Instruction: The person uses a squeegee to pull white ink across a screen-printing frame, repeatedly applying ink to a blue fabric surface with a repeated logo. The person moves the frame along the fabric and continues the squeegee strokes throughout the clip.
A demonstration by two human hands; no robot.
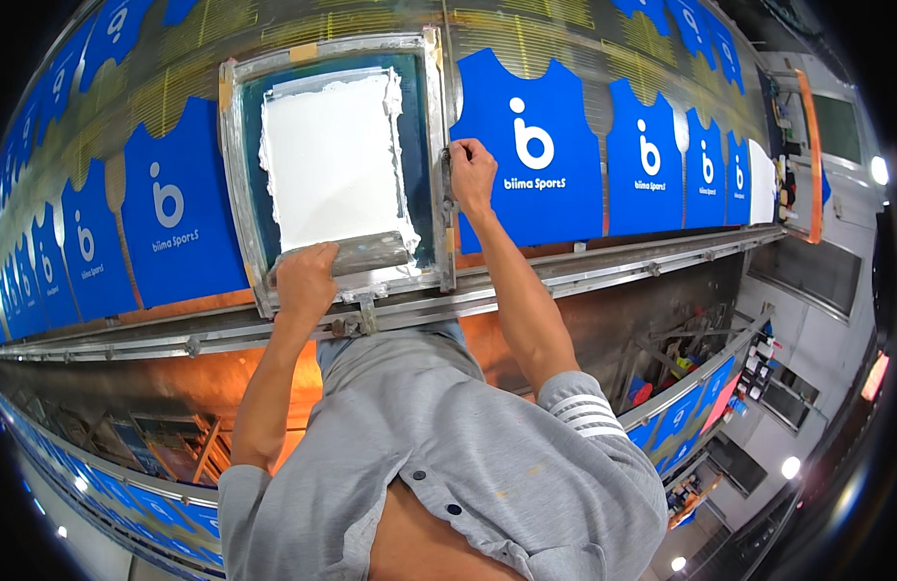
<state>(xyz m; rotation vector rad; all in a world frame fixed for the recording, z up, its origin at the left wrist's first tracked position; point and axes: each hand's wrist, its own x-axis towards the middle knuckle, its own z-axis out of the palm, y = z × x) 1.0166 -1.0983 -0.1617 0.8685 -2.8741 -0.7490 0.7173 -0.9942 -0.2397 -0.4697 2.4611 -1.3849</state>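
A screen-printing frame [232,145] with a metal rim lies on the long printing table, white ink [327,160] spread thickly over its inner mesh with ragged edges. My left hand [305,281] is closed on a metal squeegee [371,254] at the near end of the screen, inside the rim. My right hand [472,174] has its fingers curled round the right side of the frame, beside a blue sleeveless garment piece [565,126] printed with a white logo. Another blue printed piece [177,136] lies just left of the frame.
Rows of similar blue pieces [647,126] run along both sides and behind. A metal rail [584,271] borders the table in front of my body. Behind me is another long table with blue pieces [681,412]. An orange-edged rack [812,155] stands at the far right.
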